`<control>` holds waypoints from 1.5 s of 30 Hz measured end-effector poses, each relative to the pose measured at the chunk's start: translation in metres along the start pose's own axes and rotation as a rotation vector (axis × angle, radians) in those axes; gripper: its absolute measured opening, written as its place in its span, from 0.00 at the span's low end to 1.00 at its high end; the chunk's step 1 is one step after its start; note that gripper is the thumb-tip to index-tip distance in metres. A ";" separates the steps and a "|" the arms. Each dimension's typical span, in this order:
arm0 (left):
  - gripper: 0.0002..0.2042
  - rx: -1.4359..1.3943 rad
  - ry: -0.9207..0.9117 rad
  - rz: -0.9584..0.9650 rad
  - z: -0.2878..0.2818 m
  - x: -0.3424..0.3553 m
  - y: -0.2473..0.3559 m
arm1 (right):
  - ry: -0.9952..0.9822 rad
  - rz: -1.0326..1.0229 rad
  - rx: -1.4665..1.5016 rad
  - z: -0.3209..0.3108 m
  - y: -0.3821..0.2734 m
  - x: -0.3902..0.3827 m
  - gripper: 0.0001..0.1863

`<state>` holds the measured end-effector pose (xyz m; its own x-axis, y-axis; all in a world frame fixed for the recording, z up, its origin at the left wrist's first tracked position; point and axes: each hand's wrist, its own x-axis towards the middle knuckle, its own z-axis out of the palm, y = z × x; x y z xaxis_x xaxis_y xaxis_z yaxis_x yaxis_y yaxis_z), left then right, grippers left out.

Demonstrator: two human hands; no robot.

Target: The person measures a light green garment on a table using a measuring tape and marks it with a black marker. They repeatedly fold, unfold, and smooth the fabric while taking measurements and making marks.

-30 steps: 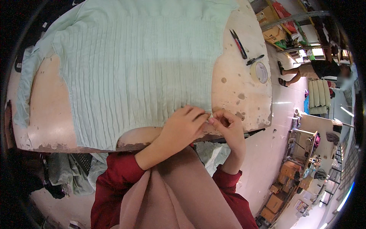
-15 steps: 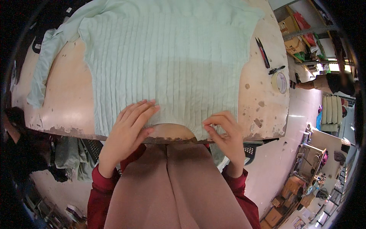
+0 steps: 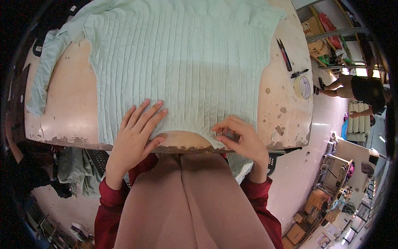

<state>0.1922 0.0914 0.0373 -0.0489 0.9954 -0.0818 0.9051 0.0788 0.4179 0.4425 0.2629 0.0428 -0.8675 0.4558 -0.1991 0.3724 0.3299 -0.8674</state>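
A pale mint-green garment [image 3: 182, 50] with narrow vertical pleats lies spread over the table [image 3: 286, 120]. Its near edge has a curved cutout, where bare tabletop shows. My left hand [image 3: 137, 135] rests flat on the pleats left of this curve, fingers spread, thumb beside the cutout. At the curve's right side my right hand [image 3: 242, 137] is bent over the near edge, thumb and fingertips close together on the cloth. The bit of fabric between those fingertips is mostly hidden. One long sleeve [image 3: 43, 89] trails down at the left.
On the table's right lie thread snips [image 3: 284, 54], a black pen [image 3: 299, 73] and a tape roll [image 3: 304, 87]. The table's near edge is chipped. Another person [image 3: 365, 93] stands at the far right; a co-worker's arm [image 3: 15, 145] shows at the left. Shelves with boxes [image 3: 317, 47] stand beyond.
My left fingers have spread wider on the pleats. My right hand has shifted slightly left along the cutout's edge. The person at the right has an arm further out.
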 end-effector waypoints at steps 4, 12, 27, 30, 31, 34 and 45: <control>0.29 0.046 0.015 0.005 0.000 0.001 0.001 | 0.046 0.037 -0.024 0.003 -0.004 0.002 0.13; 0.28 0.032 0.001 0.015 0.003 -0.002 -0.005 | 0.099 0.112 -0.022 0.008 -0.009 0.008 0.13; 0.16 0.023 0.040 0.006 0.148 -0.116 -0.073 | 0.195 -0.011 -0.045 0.018 0.000 0.004 0.10; 0.24 -0.286 -0.158 -0.412 0.164 -0.108 -0.085 | 0.199 0.009 -0.083 0.018 -0.005 0.005 0.08; 0.24 -0.281 -0.142 -0.395 0.157 -0.107 -0.088 | 0.221 0.014 -0.107 0.019 -0.008 0.005 0.08; 0.23 -0.261 -0.214 -0.449 0.120 -0.103 -0.081 | 0.296 -0.001 -0.260 0.029 -0.016 0.006 0.07; 0.12 -0.813 -0.128 0.178 -0.076 -0.058 -0.017 | -0.209 -0.106 0.315 0.091 -0.106 0.012 0.19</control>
<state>0.1475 0.0362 0.1032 0.1586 0.9867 -0.0349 0.3058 -0.0155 0.9520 0.3626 0.1581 0.0906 -0.9563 0.2441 -0.1612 0.1858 0.0813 -0.9792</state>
